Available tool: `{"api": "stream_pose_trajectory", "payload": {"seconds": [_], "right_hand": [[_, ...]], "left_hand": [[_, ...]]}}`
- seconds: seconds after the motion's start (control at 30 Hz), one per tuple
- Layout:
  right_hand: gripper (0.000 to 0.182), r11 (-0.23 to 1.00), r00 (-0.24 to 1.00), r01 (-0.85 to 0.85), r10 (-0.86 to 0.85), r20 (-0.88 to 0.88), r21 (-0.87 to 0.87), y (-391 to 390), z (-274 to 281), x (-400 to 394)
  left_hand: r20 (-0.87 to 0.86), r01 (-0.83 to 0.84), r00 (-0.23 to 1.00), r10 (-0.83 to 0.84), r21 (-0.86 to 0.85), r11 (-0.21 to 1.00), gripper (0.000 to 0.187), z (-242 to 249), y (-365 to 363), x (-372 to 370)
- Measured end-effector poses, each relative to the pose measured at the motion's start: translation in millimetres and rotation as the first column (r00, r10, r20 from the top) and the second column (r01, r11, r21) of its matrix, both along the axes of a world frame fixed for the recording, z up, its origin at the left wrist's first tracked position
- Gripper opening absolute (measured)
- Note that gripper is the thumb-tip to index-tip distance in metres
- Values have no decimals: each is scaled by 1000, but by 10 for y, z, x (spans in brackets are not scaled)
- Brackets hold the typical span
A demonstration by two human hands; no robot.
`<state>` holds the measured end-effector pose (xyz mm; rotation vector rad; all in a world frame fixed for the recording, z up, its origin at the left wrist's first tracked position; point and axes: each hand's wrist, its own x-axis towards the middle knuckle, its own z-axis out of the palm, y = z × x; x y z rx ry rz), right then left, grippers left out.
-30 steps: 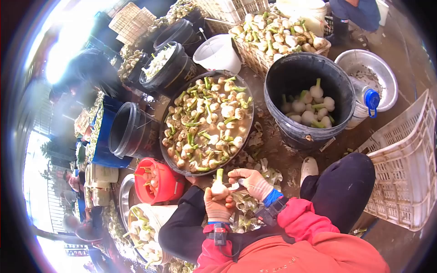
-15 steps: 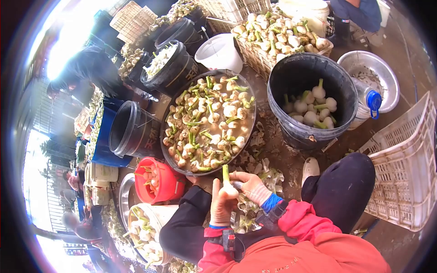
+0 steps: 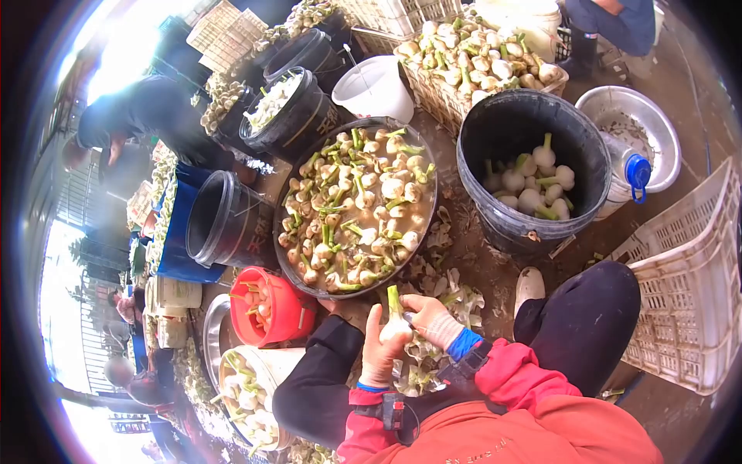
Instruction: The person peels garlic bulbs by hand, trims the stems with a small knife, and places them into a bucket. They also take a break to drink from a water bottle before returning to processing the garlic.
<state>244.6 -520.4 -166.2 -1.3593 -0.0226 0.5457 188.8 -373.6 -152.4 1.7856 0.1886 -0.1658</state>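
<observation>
My left hand (image 3: pixel 378 357) is closed around a white garlic bulb (image 3: pixel 396 328), its short green stem pointing up and away from me. Close against the bulb's right side, my right hand (image 3: pixel 437 322) is closed on a small knife (image 3: pixel 409 316). Only a bit of its grey metal shows between the fingers and the bulb. Just beyond my hands stands a wide dark tub (image 3: pixel 287 267) of muddy water with many untrimmed garlic bulbs (image 3: pixel 363 201) floating in it. Garlic peelings (image 3: pixel 421 363) lie below and around my hands.
Ahead to the right, a black bucket (image 3: pixel 473 189) holds peeled garlic. A red bucket (image 3: pixel 270 332) and a white bucket (image 3: pixel 297 362) of garlic stand left. A plastic crate (image 3: pixel 680 309) is at right, near a metal basin (image 3: pixel 671 147). Other people (image 3: pixel 147 116) are farther off.
Both hands have shifted slightly right with the garlic bulb between them. The bulb is tilted a little differently. At far left, another person's arm has come forward.
</observation>
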Motion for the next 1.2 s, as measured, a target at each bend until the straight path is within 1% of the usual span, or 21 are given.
{"api": "stream_pose_trajectory", "payload": {"seconds": [0.03, 0.07, 0.13, 0.17, 0.23, 0.3, 0.37, 0.4, 0.5, 0.53, 0.57, 0.63, 0.67, 0.73, 0.77, 0.83, 0.9, 0.97, 1.03, 1.13, 1.2], "right_hand": [[35, 996, 999, 29, -28, -15, 79, -3, 5, -10], [35, 996, 1000, 26, -25, -12, 80, -13, 7, -15], [33, 897, 989, 62, 5, -150, 438, -49, 2, -34], [33, 897, 989, 56, 10, -146, 439, -64, -12, -41], [33, 838, 964, 85, 66, -256, 539, -108, -55, -41], [41, 854, 995, -95, 91, 33, 512, -48, -391, -70], [37, 878, 958, 130, 9, -288, 460, 23, -157, -116], [32, 895, 966, 149, -40, -257, 421, 44, -214, -112], [21, 862, 940, 282, -161, -299, 421, 84, -258, -106], [22, 859, 938, 290, -167, -305, 421, 90, -233, -111], [22, 856, 934, 301, -175, -311, 420, 84, -200, -112], [24, 857, 945, 300, -208, -251, 419, 85, -196, -106], [26, 853, 947, 315, -251, -202, 417, 90, -192, -107], [28, 820, 938, 340, -260, -228, 461, 90, -156, -102], [30, 780, 925, 373, -275, -261, 502, 94, -147, -97], [33, 756, 940, 341, -263, -218, 558, 72, -205, -69], [35, 870, 951, 277, -310, 16, 407, 36, -157, -37], [34, 764, 931, 345, -353, -94, 546, 57, -88, 2], [30, 905, 912, 387, -404, 70, 175, 1, 58, -20], [25, 963, 971, 210, -226, 82, 168, 120, 72, -107], [26, 992, 966, 44, -73, 246, 119, 168, -73, -164]], "left_hand": [[-116, -95, 992, 52, -400, 912, 79, 85, -32, -4], [-241, -215, 969, 53, -717, 663, 76, 131, -49, -6], [-394, -374, 918, 45, -823, 428, 69, 38, -23, -43], [-403, -388, 915, 27, -858, 336, 67, 31, -48, -43], [-438, -423, 899, 29, -848, 320, 66, -28, -60, -40], [-551, -508, 832, 63, -710, 488, 63, -34, -67, 0], [-363, -330, 926, 99, -657, 678, 64, -85, -97, 15], [-321, -282, 943, 92, -615, 737, 66, -58, -89, 11], [240, -149, 963, 122, 99, 984, 94, -133, -104, -36], [239, -128, 971, 22, 438, 890, 104, -69, -57, -49], [351, -156, 935, -57, 548, 822, 102, -35, -70, -51], [173, -169, 963, 204, -199, 965, 90, -44, -157, -37], [179, -175, 961, 212, -200, 964, 90, -15, -166, -39], [-211, -317, 947, 244, -745, 586, 72, 49, -194, -45], [-206, -318, 946, 251, -748, 583, 72, -5, -141, -30], [-405, -368, 903, -145, -902, 227, 60, -161, 4, 20], [-466, -440, 875, -130, -879, 187, 54, -284, -3, 60], [-575, -704, 697, 428, -438, 559, 54, -383, -48, 72], [-532, -651, 753, 386, -521, 551, 66, -415, -44, 18], [82, -281, 951, 298, -174, 944, 100, -467, -163, -34], [118, -394, 886, 448, -317, 863, 68, -454, -176, 63]]}}
